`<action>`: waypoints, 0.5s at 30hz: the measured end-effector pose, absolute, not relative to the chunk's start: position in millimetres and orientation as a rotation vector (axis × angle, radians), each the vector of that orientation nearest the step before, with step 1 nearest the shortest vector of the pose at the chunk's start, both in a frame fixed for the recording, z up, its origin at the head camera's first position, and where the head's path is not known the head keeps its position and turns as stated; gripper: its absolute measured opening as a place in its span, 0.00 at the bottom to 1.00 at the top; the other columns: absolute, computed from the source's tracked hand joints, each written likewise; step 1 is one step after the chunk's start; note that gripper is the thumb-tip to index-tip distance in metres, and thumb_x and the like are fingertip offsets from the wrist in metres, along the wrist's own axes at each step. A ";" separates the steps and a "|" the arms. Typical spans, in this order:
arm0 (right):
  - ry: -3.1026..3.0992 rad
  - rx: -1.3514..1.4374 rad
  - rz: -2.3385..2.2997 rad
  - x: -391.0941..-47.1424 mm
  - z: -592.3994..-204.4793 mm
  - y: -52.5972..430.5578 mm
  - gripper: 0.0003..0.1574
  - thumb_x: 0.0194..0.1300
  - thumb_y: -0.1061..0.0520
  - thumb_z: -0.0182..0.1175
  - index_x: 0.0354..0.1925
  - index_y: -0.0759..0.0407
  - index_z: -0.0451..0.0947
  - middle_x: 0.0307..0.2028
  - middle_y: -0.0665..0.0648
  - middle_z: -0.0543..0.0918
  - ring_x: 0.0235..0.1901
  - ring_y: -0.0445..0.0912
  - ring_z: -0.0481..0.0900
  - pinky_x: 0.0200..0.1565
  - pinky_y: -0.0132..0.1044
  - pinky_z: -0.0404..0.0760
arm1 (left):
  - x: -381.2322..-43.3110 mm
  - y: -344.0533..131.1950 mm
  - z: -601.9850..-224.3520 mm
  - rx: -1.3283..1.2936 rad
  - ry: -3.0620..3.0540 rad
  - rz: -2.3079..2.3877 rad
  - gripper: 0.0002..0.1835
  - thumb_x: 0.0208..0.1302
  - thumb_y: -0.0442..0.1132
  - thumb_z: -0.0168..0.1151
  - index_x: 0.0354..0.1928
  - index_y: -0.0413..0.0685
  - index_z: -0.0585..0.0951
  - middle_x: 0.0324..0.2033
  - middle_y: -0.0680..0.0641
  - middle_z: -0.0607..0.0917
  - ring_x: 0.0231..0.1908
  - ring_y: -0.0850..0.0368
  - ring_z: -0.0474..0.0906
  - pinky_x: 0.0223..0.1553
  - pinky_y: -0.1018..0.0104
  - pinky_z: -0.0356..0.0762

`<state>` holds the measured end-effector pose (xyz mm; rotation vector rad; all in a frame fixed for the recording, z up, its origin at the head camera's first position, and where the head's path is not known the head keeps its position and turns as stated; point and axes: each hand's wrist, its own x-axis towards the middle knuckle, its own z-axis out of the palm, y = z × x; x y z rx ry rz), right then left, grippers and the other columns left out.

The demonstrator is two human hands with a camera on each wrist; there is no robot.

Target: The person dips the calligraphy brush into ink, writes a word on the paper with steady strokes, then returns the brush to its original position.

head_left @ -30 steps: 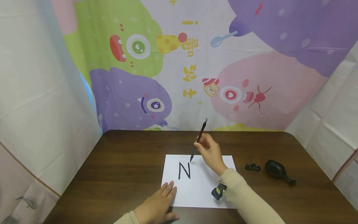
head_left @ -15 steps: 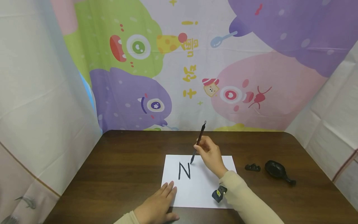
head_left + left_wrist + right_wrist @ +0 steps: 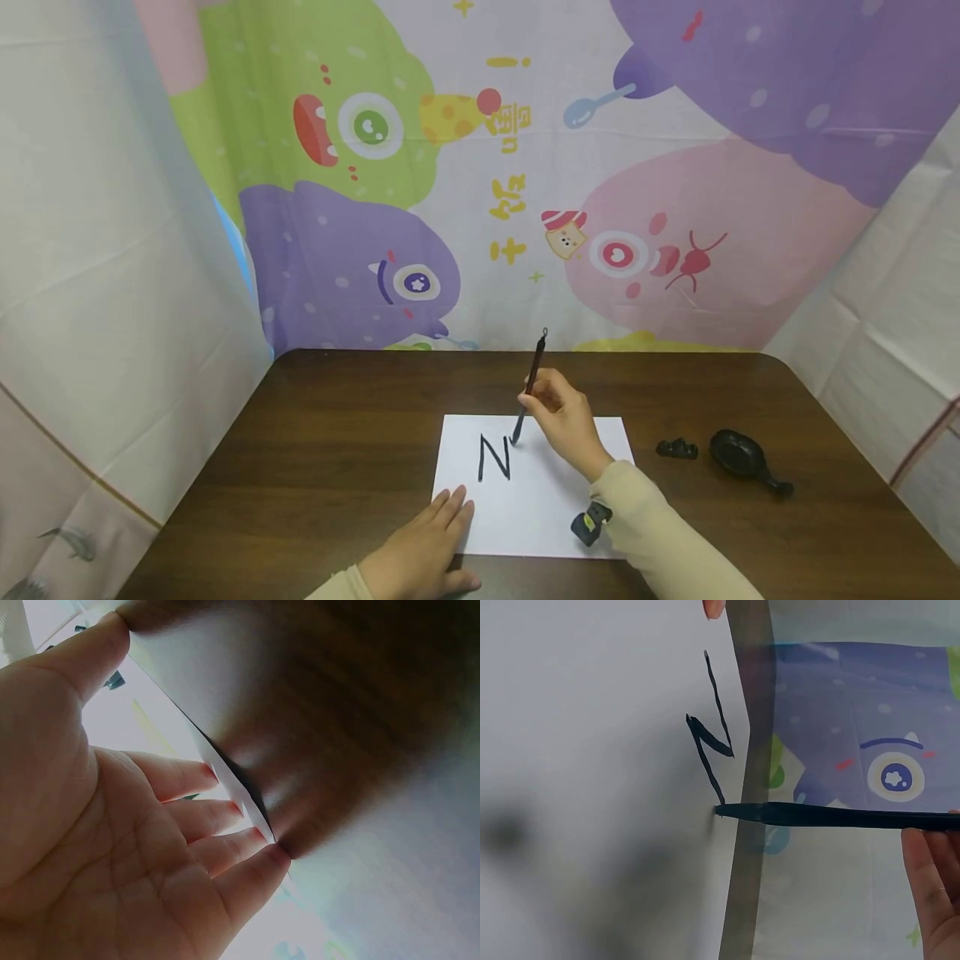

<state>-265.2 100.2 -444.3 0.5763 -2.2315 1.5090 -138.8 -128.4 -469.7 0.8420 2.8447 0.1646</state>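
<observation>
My right hand pinches a writing brush, held nearly upright with its dark tip down by the top of the N's right stroke. In the right wrist view the brush seems to meet the paper, though firm contact is hard to tell. A black letter N stands on the left half of the white sheet of paper. Flat at the sheet's lower left edge, my left hand rests with straight fingers. From below, the left wrist view shows its palm and fingertips touching the paper's edge.
Right of the paper, a small black brush rest and a black ink dish with a handle sit on the brown wooden table. A cartoon-printed curtain hangs behind the table.
The right hand and brush have come slightly down toward me, the tip sliding beside the top of the N's right stroke. The left hand has stayed still.
</observation>
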 end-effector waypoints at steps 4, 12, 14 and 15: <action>-2.211 0.624 1.511 -263.9 -445.4 102.5 0.11 0.63 0.59 0.66 0.43 0.54 0.76 0.32 0.55 0.84 0.34 0.43 0.82 0.38 0.32 0.84 | -138.7 -128.5 -469.9 0.853 2.853 0.157 0.48 0.56 0.65 0.64 0.70 0.38 0.66 0.72 0.37 0.64 0.70 0.37 0.63 0.67 0.47 0.68; -2.207 0.691 1.514 -262.3 -446.3 105.3 0.12 0.63 0.58 0.65 0.45 0.52 0.76 0.31 0.52 0.84 0.31 0.41 0.83 0.37 0.33 0.84 | -138.8 -128.6 -469.8 0.851 2.849 0.170 0.48 0.56 0.65 0.64 0.70 0.38 0.66 0.72 0.36 0.64 0.70 0.36 0.63 0.68 0.47 0.67; -2.219 0.692 1.515 -261.4 -445.3 105.5 0.12 0.64 0.58 0.65 0.46 0.52 0.76 0.31 0.53 0.85 0.30 0.41 0.83 0.37 0.32 0.84 | -138.8 -128.7 -469.7 0.849 2.848 0.173 0.48 0.56 0.65 0.64 0.70 0.38 0.66 0.72 0.36 0.64 0.70 0.36 0.63 0.67 0.47 0.67; -2.224 0.694 1.520 -261.1 -445.0 105.8 0.12 0.64 0.58 0.65 0.46 0.52 0.76 0.31 0.53 0.85 0.31 0.42 0.84 0.37 0.33 0.85 | -138.8 -128.7 -469.7 0.847 2.847 0.176 0.48 0.56 0.65 0.64 0.70 0.38 0.66 0.72 0.36 0.64 0.70 0.36 0.62 0.67 0.46 0.67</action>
